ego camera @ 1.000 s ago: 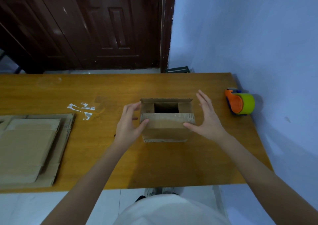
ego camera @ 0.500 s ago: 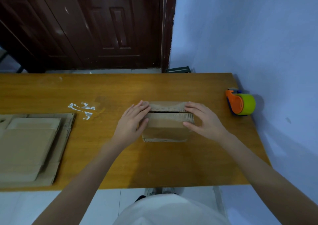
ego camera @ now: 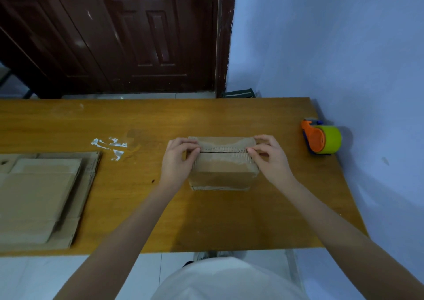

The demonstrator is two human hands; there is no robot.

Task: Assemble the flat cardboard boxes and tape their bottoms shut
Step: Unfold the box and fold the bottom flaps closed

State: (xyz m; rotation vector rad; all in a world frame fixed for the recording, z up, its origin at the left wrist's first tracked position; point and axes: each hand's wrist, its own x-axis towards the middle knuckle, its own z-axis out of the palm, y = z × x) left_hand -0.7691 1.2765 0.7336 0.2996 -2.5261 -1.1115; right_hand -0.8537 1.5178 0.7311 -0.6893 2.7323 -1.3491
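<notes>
On the table (ego camera: 206, 219), both hands' grips pinch the box (ego camera: 221, 171) flaps between them.

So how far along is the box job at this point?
Done: one box stands formed on the table, its two long flaps folded shut and meeting at a seam. In hand: the left hand and right hand pinch the flap ends together. Left: no tape shows on that seam, the tape dispenser sits untouched by the wall, and a stack of flat boxes waits.

The room is dim and bluish; the dark brown wooden door (ego camera: 114, 35) bends from wide-angle distortion, with soft glare spots.
</notes>
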